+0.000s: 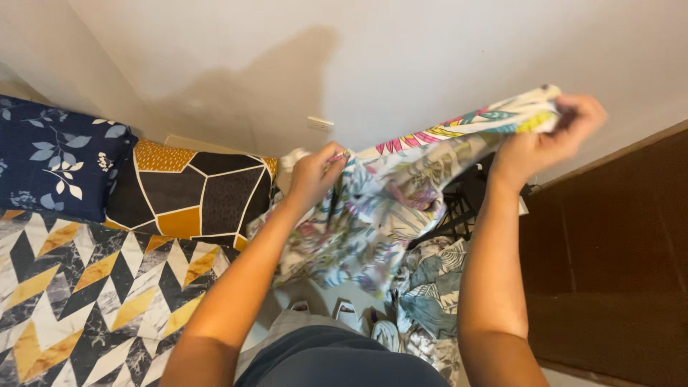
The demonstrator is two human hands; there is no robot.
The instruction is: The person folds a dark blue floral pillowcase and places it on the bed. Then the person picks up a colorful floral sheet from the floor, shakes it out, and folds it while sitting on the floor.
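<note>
both hands, left hand [313, 175] and right hand [548, 136], pinch a floral cloth [390, 208] taut. a chevron bedspread [86, 287] meets the white wall [401, 57].

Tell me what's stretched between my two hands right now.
In the head view, floral cloth spans from left hand to right hand, held by both.

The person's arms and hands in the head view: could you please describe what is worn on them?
Nothing shows on them: both forearms are bare to the frame's edge, without sleeves. The left hand and the motion-blurred right hand show no gloves, rings or watch.
</note>
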